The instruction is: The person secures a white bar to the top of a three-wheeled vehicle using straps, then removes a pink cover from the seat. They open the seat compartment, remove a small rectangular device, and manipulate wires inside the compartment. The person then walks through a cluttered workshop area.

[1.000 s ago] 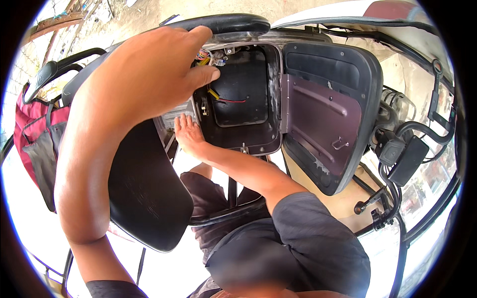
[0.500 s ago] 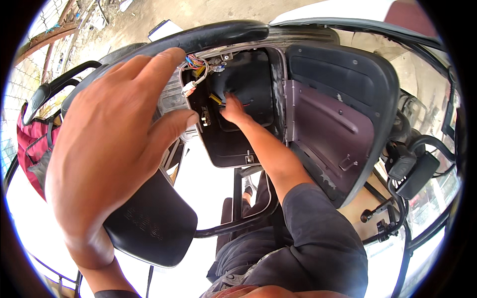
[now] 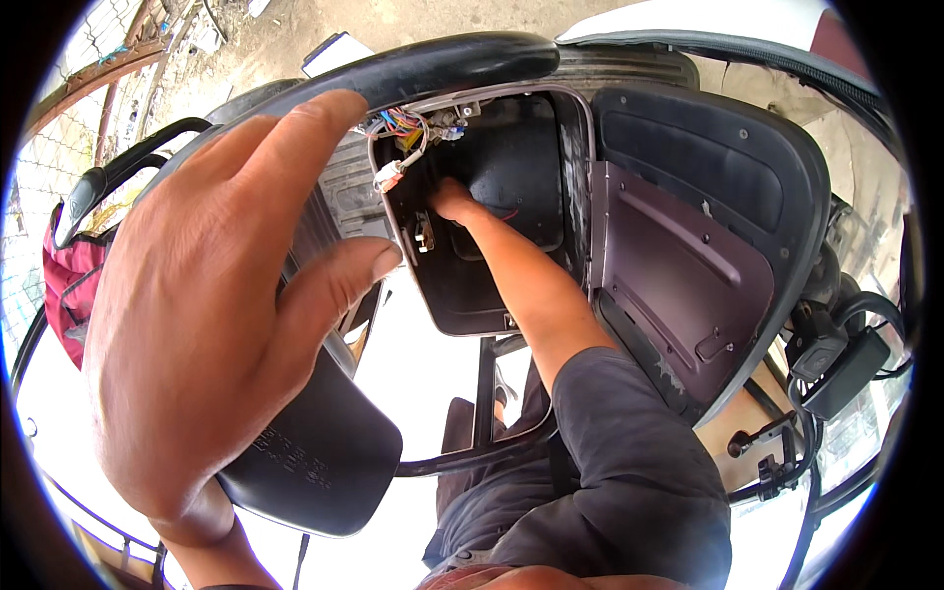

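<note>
My left hand (image 3: 211, 315) is large in the foreground, open, its thumb well apart from the bent fingers. Its fingertips overlap the view of a black padded bar (image 3: 462, 64); whether they touch it I cannot tell. My right hand (image 3: 454, 200) reaches deep into a dark open compartment (image 3: 492, 295), close to its left inner wall. Its fingers look curled in, and what they hold, if anything, is hidden. A bundle of coloured wires with a white connector (image 3: 391, 175) hangs at the compartment's upper left. A metal latch piece (image 3: 424, 234) sits just below my right hand.
The compartment's hinged door (image 3: 688, 256) stands swung out to the right. A black mirror-shaped panel (image 3: 320, 452) lies below my left hand. A maroon bag (image 3: 74, 285) is at far left, and a black bracket with tubing (image 3: 836, 354) at right.
The view has shifted, so the compartment and door sit farther right. My right hand has moved toward the compartment's left wall, and the small yellow piece beside it is now out of sight.
</note>
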The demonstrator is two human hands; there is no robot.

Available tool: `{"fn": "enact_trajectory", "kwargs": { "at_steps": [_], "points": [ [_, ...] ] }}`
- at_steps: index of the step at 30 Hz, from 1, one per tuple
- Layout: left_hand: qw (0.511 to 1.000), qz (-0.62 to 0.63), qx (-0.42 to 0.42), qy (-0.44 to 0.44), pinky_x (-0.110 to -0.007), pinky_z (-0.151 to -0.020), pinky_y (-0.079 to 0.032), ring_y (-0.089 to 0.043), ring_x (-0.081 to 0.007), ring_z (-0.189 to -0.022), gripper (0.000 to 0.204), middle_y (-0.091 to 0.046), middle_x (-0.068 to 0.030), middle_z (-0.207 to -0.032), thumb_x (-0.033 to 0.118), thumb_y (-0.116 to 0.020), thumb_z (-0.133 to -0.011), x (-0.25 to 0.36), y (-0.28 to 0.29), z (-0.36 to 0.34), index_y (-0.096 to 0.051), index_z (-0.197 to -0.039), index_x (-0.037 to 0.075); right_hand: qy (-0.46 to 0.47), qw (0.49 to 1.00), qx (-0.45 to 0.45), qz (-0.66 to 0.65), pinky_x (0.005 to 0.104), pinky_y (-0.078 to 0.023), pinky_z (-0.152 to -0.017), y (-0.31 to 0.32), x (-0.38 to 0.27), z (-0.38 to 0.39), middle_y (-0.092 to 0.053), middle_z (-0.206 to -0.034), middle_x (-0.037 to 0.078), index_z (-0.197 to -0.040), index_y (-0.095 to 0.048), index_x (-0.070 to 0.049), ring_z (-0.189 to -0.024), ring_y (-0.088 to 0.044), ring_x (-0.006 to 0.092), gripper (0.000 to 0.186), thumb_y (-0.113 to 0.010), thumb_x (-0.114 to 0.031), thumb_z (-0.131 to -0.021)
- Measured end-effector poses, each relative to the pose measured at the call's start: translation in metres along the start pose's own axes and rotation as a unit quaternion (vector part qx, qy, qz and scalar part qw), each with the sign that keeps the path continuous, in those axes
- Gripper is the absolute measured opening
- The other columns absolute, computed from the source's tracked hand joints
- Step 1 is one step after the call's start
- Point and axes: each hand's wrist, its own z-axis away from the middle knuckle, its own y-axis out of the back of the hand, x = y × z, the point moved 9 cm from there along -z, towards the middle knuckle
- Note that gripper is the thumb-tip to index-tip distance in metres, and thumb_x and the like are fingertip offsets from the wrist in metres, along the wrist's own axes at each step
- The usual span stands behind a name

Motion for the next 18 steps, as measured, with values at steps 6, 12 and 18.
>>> {"fn": "enact_trajectory", "kwargs": {
  "at_steps": [6, 12, 18],
  "points": [
    [0.999, 0.031, -0.037, 0.016, -0.043, -0.090, -0.044, -0.060, -0.0365, -0.107, 0.058, -0.063, -0.0217, -0.114, 0.029, -0.068, -0.084, -0.009, 0.001, -0.005, -0.050, -0.133, 0.003, -0.060, 0.953, -0.139, -0.261, 0.0342, -0.049, -0.054, 0.025, 0.010, 0.066, -0.066, -0.076, 0.019, -0.077, -0.062, 0.008, -0.061, -0.064, 0.0227, 0.023, -0.057, -0.014, -0.080],
    [0.999, 0.039, -0.006, -0.028, -0.043, -0.086, -0.045, -0.061, -0.0366, -0.102, 0.057, -0.064, -0.0220, -0.108, 0.030, -0.068, -0.085, -0.008, 0.001, -0.006, -0.050, -0.132, 0.003, -0.060, 0.867, -0.208, -0.449, 0.0283, -0.043, -0.047, 0.066, -0.043, 0.156, -0.058, -0.063, 0.010, -0.065, -0.057, 0.001, -0.053, -0.056, 0.0164, 0.018, -0.055, -0.006, -0.082],
    [0.999, 0.038, 0.006, -0.019, -0.042, -0.086, -0.045, -0.061, -0.0376, -0.099, 0.052, -0.065, -0.0204, -0.104, 0.030, -0.065, -0.088, -0.011, 0.005, 0.003, -0.051, -0.130, 0.003, -0.040, 0.746, -0.272, -0.607, 0.0274, -0.043, -0.051, 0.037, -0.122, 0.210, -0.057, -0.070, 0.005, -0.083, -0.054, -0.006, -0.060, -0.054, 0.0132, 0.009, -0.061, -0.010, -0.086]
  ]
}}
